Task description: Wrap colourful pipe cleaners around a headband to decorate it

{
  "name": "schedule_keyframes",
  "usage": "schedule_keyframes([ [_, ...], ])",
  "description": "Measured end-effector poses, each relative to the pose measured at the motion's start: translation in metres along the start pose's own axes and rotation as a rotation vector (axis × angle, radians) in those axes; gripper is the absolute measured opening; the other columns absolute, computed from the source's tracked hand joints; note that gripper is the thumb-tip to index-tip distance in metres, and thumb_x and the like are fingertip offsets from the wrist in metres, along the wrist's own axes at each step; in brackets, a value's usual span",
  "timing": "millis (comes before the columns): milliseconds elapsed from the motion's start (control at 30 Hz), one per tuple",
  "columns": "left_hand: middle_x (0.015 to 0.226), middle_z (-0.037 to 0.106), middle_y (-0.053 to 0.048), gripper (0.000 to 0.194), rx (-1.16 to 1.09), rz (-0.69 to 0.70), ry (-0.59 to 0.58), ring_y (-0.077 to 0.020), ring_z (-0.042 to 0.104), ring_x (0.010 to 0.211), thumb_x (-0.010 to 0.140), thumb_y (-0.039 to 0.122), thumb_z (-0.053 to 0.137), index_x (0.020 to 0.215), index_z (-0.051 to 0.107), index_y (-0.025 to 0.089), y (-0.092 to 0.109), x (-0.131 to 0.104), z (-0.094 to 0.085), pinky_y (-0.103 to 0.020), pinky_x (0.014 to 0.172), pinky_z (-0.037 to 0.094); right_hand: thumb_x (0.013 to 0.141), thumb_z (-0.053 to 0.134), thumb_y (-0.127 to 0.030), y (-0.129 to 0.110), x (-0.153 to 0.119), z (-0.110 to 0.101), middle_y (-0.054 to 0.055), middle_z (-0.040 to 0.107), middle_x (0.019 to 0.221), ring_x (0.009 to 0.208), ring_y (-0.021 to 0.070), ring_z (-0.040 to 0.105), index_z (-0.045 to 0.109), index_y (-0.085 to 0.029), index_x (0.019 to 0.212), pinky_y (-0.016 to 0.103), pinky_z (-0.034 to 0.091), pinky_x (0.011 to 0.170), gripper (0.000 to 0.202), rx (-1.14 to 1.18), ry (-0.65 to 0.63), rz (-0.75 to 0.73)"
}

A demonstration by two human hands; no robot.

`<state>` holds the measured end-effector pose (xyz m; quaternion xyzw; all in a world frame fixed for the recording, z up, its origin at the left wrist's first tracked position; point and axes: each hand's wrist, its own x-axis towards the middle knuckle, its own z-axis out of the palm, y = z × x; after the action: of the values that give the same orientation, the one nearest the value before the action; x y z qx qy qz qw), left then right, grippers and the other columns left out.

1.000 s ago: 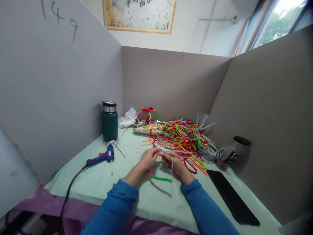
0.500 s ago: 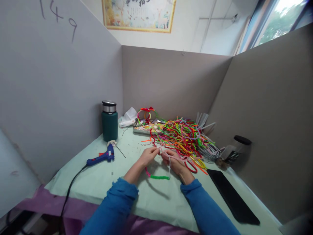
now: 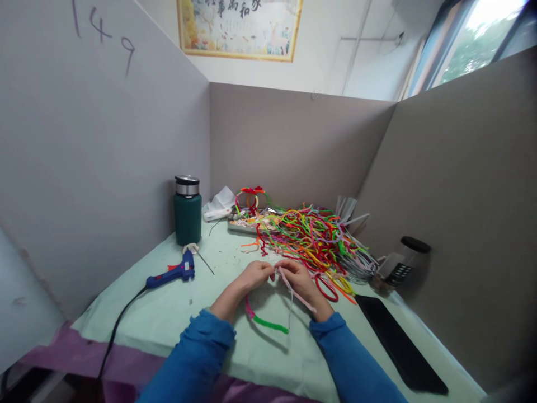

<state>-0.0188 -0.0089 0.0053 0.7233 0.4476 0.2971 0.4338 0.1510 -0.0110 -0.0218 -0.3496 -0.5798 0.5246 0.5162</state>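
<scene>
My left hand is closed, thumb and finger pinched on the end of a thin wire ring partly wrapped in pipe cleaner. Its green wrapped stretch and pink wrapped stretch hang below the fingers, and bare pale wire runs up on the right. Close by, my right hand is closed on a light pink pipe cleaner, whose free length slants down to the right past the wrist. The fingertips nearly meet, and they hide where the pipe cleaner touches the wire.
Behind my hands lies a tangled heap of coloured pipe cleaners, beside a metal tray of small pieces. A blue glue gun and a green bottle stand left. Scissors, a black slab and a jar are right.
The pink pipe cleaner's free length has swung from pointing right to slanting down toward me. The ring's green part hangs lower and tilts more. Both hands stay close together.
</scene>
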Motion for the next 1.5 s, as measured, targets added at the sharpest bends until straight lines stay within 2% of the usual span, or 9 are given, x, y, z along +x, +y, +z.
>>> schedule_keyframes([
  [167, 0.055, 0.04, 0.004, 0.041, -0.013, 0.083, -0.052, -0.0092, 0.035, 0.053, 0.08, 0.048, 0.04, 0.073, 0.06, 0.012, -0.0003, -0.0011, 0.0032, -0.021, 0.05, 0.027, 0.069, 0.07, -0.041, -0.0023, -0.0008, 0.0037, 0.0, 0.061, 0.067, 0.056, 0.012, 0.052, 0.063, -0.019, 0.077, 0.023, 0.038, 0.05, 0.025, 0.043, 0.038, 0.018],
  [367, 0.059, 0.041, 0.005, 0.021, 0.125, 0.196, -0.039, -0.0088, 0.036, 0.057, 0.074, 0.034, 0.052, 0.069, 0.052, 0.014, -0.0018, -0.0033, 0.007, -0.021, 0.053, 0.027, 0.071, 0.065, -0.045, -0.0091, -0.0016, 0.0077, -0.001, 0.052, 0.056, 0.046, 0.0091, 0.041, 0.059, -0.017, 0.064, 0.021, 0.029, 0.042, 0.029, 0.031, 0.064, 0.014],
  [500, 0.057, 0.036, 0.005, 0.024, 0.17, 0.229, -0.034, -0.0087, 0.033, 0.057, 0.076, 0.035, 0.052, 0.063, 0.048, 0.015, -0.0005, -0.0039, 0.0071, -0.021, 0.053, 0.025, 0.073, 0.059, -0.049, -0.0087, -0.0003, 0.0078, 0.001, 0.054, 0.057, 0.048, 0.0125, 0.044, 0.06, -0.018, 0.063, 0.023, 0.031, 0.041, 0.033, 0.088, 0.061, 0.041],
  [633, 0.056, 0.037, 0.005, 0.026, 0.191, 0.261, -0.037, -0.0087, 0.034, 0.056, 0.078, 0.036, 0.05, 0.063, 0.048, 0.015, 0.0026, -0.0057, 0.0066, -0.021, 0.054, 0.025, 0.074, 0.059, -0.048, -0.0045, 0.0013, 0.0074, 0.0, 0.051, 0.054, 0.046, 0.0113, 0.041, 0.059, -0.018, 0.06, 0.023, 0.029, 0.04, 0.033, 0.08, 0.069, 0.039],
  [833, 0.056, 0.044, 0.004, 0.025, 0.322, 0.329, 0.1, -0.0093, 0.038, 0.055, 0.083, 0.034, 0.047, 0.067, 0.053, 0.015, 0.0019, -0.0058, 0.0067, -0.022, 0.054, 0.025, 0.069, 0.066, -0.047, -0.0022, 0.0024, 0.0087, -0.004, 0.046, 0.047, 0.041, 0.0083, 0.037, 0.055, -0.017, 0.059, 0.022, 0.025, 0.039, 0.033, -0.006, 0.153, 0.032],
  [1033, 0.062, 0.051, 0.002, 0.022, 0.349, 0.353, 0.233, -0.0106, 0.044, 0.059, 0.085, 0.031, 0.045, 0.073, 0.054, 0.016, -0.0001, -0.0052, 0.0066, -0.022, 0.057, 0.029, 0.07, 0.066, -0.047, -0.0055, 0.0011, 0.0074, -0.004, 0.044, 0.042, 0.039, 0.0067, 0.034, 0.055, -0.016, 0.053, 0.023, 0.022, 0.04, 0.038, -0.082, 0.092, 0.036],
  [1200, 0.061, 0.054, 0.003, 0.021, 0.277, 0.354, 0.274, -0.0109, 0.046, 0.057, 0.085, 0.028, 0.047, 0.099, 0.056, 0.017, -0.001, -0.0059, 0.0065, -0.021, 0.057, 0.03, 0.066, 0.07, -0.047, -0.0045, 0.0012, 0.0046, -0.003, 0.045, 0.043, 0.04, 0.0064, 0.033, 0.057, -0.015, 0.053, 0.023, 0.021, 0.041, 0.037, -0.036, -0.001, 0.083],
  [1400, 0.067, 0.057, 0.001, 0.023, 0.197, 0.363, 0.223, -0.0107, 0.049, 0.063, 0.086, 0.029, 0.043, 0.079, 0.06, 0.015, 0.002, -0.0053, 0.0043, -0.021, 0.06, 0.034, 0.066, 0.071, -0.047, -0.0006, 0.0022, 0.0032, -0.002, 0.049, 0.047, 0.042, 0.0068, 0.035, 0.059, -0.015, 0.058, 0.023, 0.02, 0.042, 0.035, -0.005, -0.012, 0.098],
  [1500, 0.07, 0.058, 0.0, 0.025, 0.127, 0.32, 0.228, -0.0115, 0.05, 0.067, 0.086, 0.03, 0.041, 0.08, 0.06, 0.015, 0.002, -0.003, 0.0019, -0.021, 0.062, 0.036, 0.072, 0.067, -0.046, 0.0001, 0.0015, 0.0018, -0.003, 0.047, 0.048, 0.043, 0.0074, 0.034, 0.06, -0.015, 0.061, 0.023, 0.021, 0.043, 0.034, -0.019, -0.027, 0.063],
])
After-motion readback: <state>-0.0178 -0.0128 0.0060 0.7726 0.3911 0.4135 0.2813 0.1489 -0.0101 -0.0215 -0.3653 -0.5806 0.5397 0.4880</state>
